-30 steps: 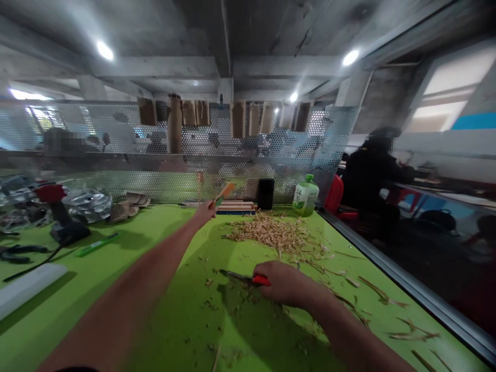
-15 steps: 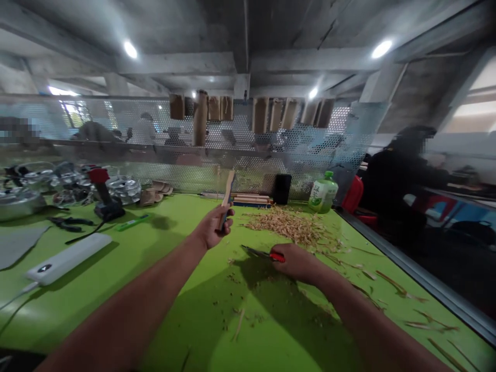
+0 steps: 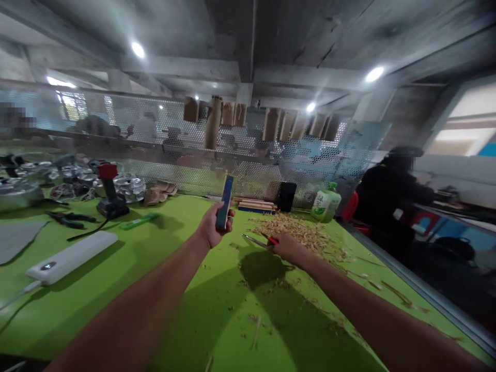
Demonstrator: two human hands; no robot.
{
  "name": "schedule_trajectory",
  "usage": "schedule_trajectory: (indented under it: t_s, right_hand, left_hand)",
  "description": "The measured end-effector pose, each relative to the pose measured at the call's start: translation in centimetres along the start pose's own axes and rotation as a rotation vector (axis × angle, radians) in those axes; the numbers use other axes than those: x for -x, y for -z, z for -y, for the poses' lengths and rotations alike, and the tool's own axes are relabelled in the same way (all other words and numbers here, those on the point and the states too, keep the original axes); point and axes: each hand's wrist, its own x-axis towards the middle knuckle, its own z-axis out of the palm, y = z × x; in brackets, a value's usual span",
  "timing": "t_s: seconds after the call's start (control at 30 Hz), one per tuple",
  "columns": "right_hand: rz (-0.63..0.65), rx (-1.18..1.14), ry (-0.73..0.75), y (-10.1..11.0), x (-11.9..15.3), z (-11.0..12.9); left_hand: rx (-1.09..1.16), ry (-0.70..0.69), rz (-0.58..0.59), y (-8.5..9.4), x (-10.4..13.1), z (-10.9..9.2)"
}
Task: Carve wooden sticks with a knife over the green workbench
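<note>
My left hand [image 3: 211, 226] is closed around a slim wooden strip [image 3: 225, 204], held upright above the bench with its blue face towards me. My right hand [image 3: 290, 248] grips a red-handled knife [image 3: 256, 240]. Its thin metal blade points left, below and apart from the strip. Most of the handle is hidden in my fingers. Beyond my right hand, a heap of wood shavings [image 3: 294, 227] lies on the green bench [image 3: 186, 330]. A small stack of wooden strips [image 3: 256, 205] rests behind the heap.
A dark phone [image 3: 287, 196] and a green bottle [image 3: 326, 202] stand at the back. To the left are a cordless drill [image 3: 110, 188], pliers [image 3: 70, 219] and a white power bank-like box [image 3: 75, 256]. A person in black [image 3: 387, 191] sits at the right.
The strip in my left hand has turned, so its blue face shows instead of the bare wood. My right hand and knife have shifted slightly up. The view has tilted a little.
</note>
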Motion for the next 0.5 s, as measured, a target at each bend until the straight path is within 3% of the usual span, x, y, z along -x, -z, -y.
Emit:
schedule_trajectory:
  t_s: [0.17,0.5]
  right_hand:
    - [-0.074,0.026,-0.074,-0.5,-3.3,0.6]
    - [-0.297,-0.133,-0.133,0.7,-11.0,4.4]
  left_hand:
    - [-0.066,-0.013,-0.102,0.9,-0.7,0.0]
    - [-0.188,-0.022,-0.083,1.4,-0.8,0.6]
